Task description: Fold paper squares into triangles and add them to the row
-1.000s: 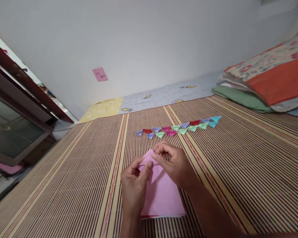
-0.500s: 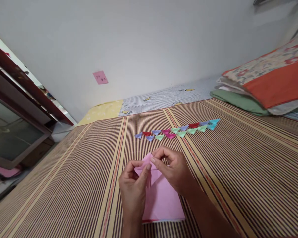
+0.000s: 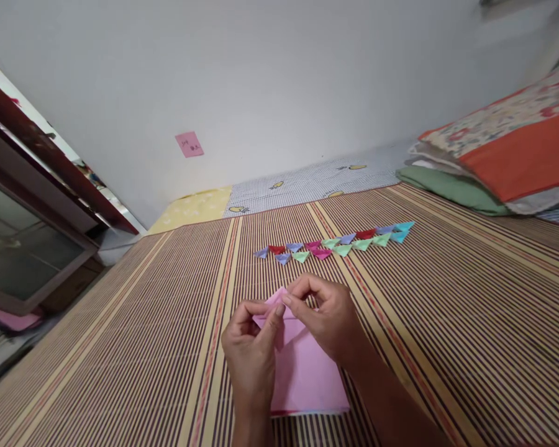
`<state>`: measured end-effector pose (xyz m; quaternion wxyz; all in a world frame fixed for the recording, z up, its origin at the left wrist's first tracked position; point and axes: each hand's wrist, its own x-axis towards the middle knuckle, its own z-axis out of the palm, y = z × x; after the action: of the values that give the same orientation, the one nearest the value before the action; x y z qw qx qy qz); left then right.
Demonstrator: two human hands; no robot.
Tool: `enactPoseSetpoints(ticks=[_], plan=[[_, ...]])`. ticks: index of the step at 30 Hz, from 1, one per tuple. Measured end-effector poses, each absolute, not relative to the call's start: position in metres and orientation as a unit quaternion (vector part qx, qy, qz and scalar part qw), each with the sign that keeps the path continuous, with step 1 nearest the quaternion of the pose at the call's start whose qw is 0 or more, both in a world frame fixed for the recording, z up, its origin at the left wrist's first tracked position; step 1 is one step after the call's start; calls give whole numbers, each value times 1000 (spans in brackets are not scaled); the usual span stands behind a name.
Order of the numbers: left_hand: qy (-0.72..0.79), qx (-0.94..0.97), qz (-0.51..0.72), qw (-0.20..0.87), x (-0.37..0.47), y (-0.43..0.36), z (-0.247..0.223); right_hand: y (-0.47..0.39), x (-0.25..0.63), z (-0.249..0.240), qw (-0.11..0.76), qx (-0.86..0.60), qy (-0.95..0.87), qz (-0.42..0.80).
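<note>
Between my two hands is a partly folded piece of pink paper, its pointed corner facing away from me. My left hand pinches its left side between thumb and fingers. At the upper right part of the paper, the thumb and fingers of my right hand close on it. Just below lies a stack of paper sheets, pink on top, with other colours showing along the near edge. My hands hide part of the folded paper and of the stack.
Beyond my hands, several small folded paper pieces lie in two rows on the striped mat. Folded bedding is piled at the right. A pink note is on the wall; a cabinet stands left.
Both hands keep their pinch on the pink paper with hardly any movement. The whole view has shifted very slightly.
</note>
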<state>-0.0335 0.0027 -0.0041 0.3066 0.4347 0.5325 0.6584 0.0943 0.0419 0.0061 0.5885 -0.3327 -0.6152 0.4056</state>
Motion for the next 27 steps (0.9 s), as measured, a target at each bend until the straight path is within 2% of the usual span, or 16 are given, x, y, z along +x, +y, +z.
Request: enactPoseSetpoints(ticks=[3,7,14,23,27], plan=[[537,427,656,315,-32,3,-4,43,94,6,589,-339,-613,403],[517,401,656,377,-33,4,-3,44,94,6,588,-342,-614,402],[522,442,568,457,-47,4,-4,43,100,7,554,-335,-647,403],[542,478,541,431,-45,1,-3,47,104,5,510,-322,-634,484],[556,490,551,383,-44,1,-1,46,100,3,510,-321,-644,472]])
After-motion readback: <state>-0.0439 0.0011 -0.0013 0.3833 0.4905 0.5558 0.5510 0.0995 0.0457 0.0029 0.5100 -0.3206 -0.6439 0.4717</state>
